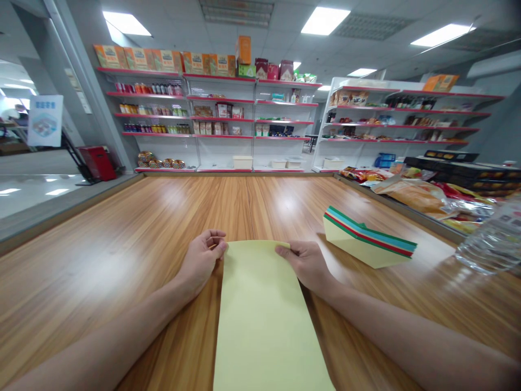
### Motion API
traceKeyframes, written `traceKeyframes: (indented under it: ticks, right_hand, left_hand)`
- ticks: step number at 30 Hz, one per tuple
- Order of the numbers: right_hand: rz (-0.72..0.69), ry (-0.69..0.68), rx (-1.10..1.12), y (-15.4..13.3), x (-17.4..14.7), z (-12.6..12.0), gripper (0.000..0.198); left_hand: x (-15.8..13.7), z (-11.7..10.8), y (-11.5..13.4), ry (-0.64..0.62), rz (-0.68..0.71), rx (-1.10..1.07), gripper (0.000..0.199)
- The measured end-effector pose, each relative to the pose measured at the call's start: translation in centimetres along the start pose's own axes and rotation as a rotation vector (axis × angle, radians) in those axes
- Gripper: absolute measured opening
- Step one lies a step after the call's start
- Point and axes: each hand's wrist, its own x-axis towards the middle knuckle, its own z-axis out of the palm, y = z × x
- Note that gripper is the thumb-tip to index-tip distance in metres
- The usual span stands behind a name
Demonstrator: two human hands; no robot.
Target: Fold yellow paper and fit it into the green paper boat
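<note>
A long pale yellow sheet of paper (pixel 260 315) stretches from the bottom edge of the view toward the middle of the wooden table. At its far right corner my right hand (pixel 307 263) pinches it, thumb on top and the other fingers folded underneath. My left hand (pixel 203 258) is closed at the far left corner, with the thumb against the paper's edge and the fingers curled. The far edge bows slightly between both hands. Right of my right hand, a folded stack of coloured paper (pixel 366 239) stands on the table, showing green, blue, red and pale yellow layers.
A clear plastic bottle (pixel 492 244) lies at the right on the wooden table (pixel 122 260). Snack packets (pixel 423 195) and black boxes (pixel 459 171) pile up beyond the table's right edge. Stocked shelves (pixel 220 100) stand behind, and a red box (pixel 96 163) sits at left.
</note>
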Motion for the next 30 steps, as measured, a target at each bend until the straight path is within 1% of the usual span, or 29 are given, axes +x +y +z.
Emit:
traceKeyframes:
  ticks: [7, 12, 17, 22, 30]
  right_hand:
    - [0.005, -0.013, 0.002, 0.1, 0.03, 0.0, 0.038]
    - [0.047, -0.02, 0.052, 0.26, 0.01, 0.14, 0.035]
    - [0.081, 0.014, 0.072, 0.18, 0.1, 0.0, 0.036]
    - [0.055, 0.064, 0.063, 0.12, 0.13, -0.02, 0.036]
    - [0.008, 0.094, 0.038, 0.16, 0.16, 0.07, 0.035]
  left_hand:
    - [0.1, 0.07, -0.12, -0.002, 0.001, -0.029, 0.027]
    - [-0.01, 0.21, 0.4, 0.013, 0.022, -0.022, 0.023]
    - [-0.32, 0.33, 0.55, -0.056, 0.019, -0.061, 0.027]
    - [-0.68, 0.68, 0.5, -0.095, -0.03, -0.113, 0.036]
    - [-0.55, 0.58, -0.13, -0.106, -0.041, -0.086, 0.035]
